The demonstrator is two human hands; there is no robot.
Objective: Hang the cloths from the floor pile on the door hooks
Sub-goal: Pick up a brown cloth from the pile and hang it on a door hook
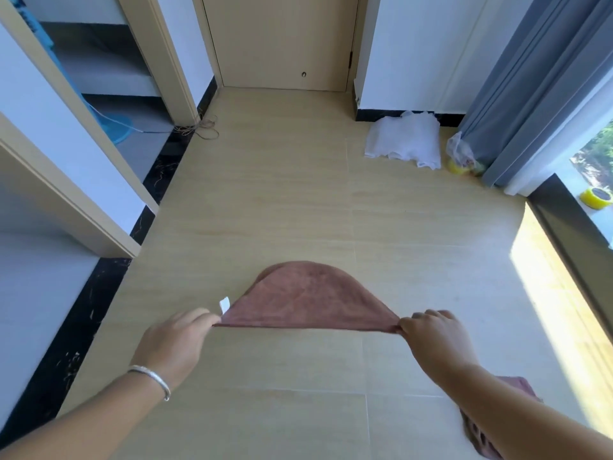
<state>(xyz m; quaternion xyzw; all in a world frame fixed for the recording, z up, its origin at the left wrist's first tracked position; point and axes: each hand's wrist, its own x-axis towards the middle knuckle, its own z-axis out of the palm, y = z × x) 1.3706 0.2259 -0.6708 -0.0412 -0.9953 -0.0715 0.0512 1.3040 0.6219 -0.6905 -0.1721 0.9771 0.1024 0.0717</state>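
Both hands up front: left hand [172, 346] pinches one corner of the brown cloth [308, 300], right hand [434, 336] pinches the other, fingers clamped tight, the cloth stretched taut between them above the floor [282, 194]. Under the right forearm lies the cloth pile [517, 386]. Far beyond the fingertips stands the door [282, 38].

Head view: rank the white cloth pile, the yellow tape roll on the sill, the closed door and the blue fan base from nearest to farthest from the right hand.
From the right hand, which pinches the pink cloth:
1. Yellow tape roll, on the sill to the right.
2. White cloth pile, ahead by the curtain.
3. Closed door, straight ahead at the far end.
4. Blue fan base, far left, through the doorway.
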